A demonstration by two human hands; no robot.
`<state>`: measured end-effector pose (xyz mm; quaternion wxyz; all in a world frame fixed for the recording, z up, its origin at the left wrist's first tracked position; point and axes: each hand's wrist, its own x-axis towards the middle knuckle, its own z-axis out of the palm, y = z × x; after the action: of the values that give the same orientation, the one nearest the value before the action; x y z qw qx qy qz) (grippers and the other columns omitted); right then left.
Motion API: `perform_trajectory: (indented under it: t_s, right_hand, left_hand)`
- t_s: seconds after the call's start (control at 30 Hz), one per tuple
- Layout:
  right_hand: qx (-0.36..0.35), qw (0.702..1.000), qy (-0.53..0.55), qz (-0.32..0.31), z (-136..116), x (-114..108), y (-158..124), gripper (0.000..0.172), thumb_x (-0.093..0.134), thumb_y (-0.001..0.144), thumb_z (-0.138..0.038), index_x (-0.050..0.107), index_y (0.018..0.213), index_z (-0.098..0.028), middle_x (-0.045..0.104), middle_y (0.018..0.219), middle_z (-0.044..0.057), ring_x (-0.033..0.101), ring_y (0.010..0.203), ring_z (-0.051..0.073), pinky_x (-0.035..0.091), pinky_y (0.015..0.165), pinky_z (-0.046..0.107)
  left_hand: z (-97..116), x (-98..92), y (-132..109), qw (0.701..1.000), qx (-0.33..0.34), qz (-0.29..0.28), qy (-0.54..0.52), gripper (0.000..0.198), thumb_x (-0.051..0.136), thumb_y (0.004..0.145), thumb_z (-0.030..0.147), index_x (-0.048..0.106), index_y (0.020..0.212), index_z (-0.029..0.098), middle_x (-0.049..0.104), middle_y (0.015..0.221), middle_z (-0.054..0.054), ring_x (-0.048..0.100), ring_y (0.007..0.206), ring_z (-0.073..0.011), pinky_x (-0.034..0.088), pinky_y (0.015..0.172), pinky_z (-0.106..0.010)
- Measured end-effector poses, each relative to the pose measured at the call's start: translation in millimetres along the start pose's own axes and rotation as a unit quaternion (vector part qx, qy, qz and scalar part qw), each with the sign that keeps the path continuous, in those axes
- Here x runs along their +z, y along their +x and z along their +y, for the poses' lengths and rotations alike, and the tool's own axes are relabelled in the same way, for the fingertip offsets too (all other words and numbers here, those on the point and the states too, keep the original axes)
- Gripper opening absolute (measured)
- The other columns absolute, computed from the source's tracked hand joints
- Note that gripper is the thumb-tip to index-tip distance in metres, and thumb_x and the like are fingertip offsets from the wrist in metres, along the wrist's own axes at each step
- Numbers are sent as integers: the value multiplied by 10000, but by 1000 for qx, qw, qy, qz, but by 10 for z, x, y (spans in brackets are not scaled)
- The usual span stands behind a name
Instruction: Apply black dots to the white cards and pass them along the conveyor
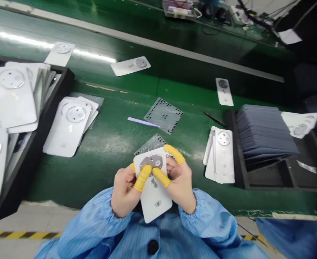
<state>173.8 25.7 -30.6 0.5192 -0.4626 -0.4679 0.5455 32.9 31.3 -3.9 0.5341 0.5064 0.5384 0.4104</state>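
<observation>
Both my hands hold one white phone back cover (153,194) close to my chest, over the front edge of the green table. My left hand (126,189) grips its left side, and the yellow-cotted thumb presses on the grey octagonal camera ring (151,162) near the cover's top. My right hand (178,180) grips the right side, with a yellow-cotted thumb on the ring and a cotted forefinger over the top corner. Blue sleeves cover both wrists.
A black tray (31,151) at left holds stacked white covers; another pile (69,126) lies beside it. Perforated sticker sheets (164,115) and a purple stick (142,122) lie ahead. At right are a small cover stack (221,154) and a black tray (255,180) of grey sheets.
</observation>
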Motion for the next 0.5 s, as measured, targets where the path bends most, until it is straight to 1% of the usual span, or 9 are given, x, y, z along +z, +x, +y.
perform_trajectory:
  t_s: [0.07, 0.13, 0.17, 0.23, 0.3, 0.37, 0.4, 0.47, 0.5]
  right_hand:
    - [2, 1000, 2, 19, 20, 4, -7, 547, 687, 826, -350, 434, 1298, -240, 735, 948, 45, 739, 754, 168, 631, 653, 277]
    - [1, 1000, 5, 23, 23, -110, 16, 573, 689, 814, -390, 424, 1300, -239, 731, 949, 39, 733, 716, 153, 626, 625, 267]
    - [-1, 1000, 2, 28, 14, -229, 35, 585, 684, 813, -410, 418, 1306, -240, 729, 962, 38, 731, 710, 149, 625, 622, 269]
    - [-12, 998, -26, 58, -27, -591, 62, 603, 671, 819, -425, 407, 1329, -237, 726, 1011, 46, 732, 736, 150, 627, 635, 276]
    - [-29, 987, -102, 116, -78, -1054, 75, 620, 660, 833, -406, 394, 1363, -224, 716, 1069, 69, 733, 788, 164, 629, 663, 291]
    - [-60, 954, -240, 166, -107, -1514, 96, 609, 628, 859, -377, 389, 1388, -193, 711, 1081, 96, 729, 804, 181, 629, 692, 321]
    - [-77, 924, -324, 186, -111, -1709, 114, 575, 615, 868, -348, 415, 1379, -176, 704, 1096, 112, 724, 849, 197, 625, 742, 352]
    - [-103, 868, -438, 212, -116, -1991, 141, 472, 608, 866, -278, 514, 1309, -147, 658, 1189, 160, 670, 1052, 262, 566, 910, 464]
    - [-112, 850, -465, 222, -126, -2069, 137, 416, 608, 859, -242, 562, 1259, -139, 613, 1260, 181, 603, 1171, 297, 504, 991, 521]
  left_hand:
    - [17, -5, -1, 999, 2, -20, 40, 268, 600, 848, 402, 695, 845, 151, 727, 666, -32, 663, 543, -176, 551, 505, -235]
    - [52, -47, 55, 991, 25, -70, 109, 298, 550, 866, 416, 698, 926, 165, 756, 754, -49, 690, 603, -202, 572, 549, -262]
    - [83, -72, 119, 982, 42, -110, 150, 310, 528, 873, 424, 698, 954, 178, 765, 792, -54, 703, 635, -213, 578, 570, -269]
    - [189, -90, 324, 956, 85, -181, 217, 332, 496, 879, 451, 695, 988, 208, 778, 875, -54, 731, 732, -234, 587, 632, -281]
    - [354, -13, 617, 936, 112, -207, 263, 392, 480, 876, 487, 657, 1105, 222, 776, 965, -49, 736, 854, -252, 587, 732, -310]
    - [536, 185, 982, 926, 97, -198, 307, 563, 481, 874, 502, 497, 1334, 178, 772, 983, -61, 733, 869, -256, 580, 789, -353]
    - [614, 325, 1187, 916, 91, -198, 336, 603, 484, 881, 477, 437, 1384, 149, 771, 978, -67, 731, 870, -254, 570, 818, -363]
    - [717, 671, 1623, 883, 114, -181, 417, 521, 490, 898, 359, 463, 1361, 122, 756, 1021, -79, 713, 936, -239, 536, 888, -341]
    - [740, 868, 1842, 874, 121, -175, 437, 481, 506, 896, 305, 490, 1338, 117, 748, 1032, -88, 695, 985, -251, 517, 920, -353]
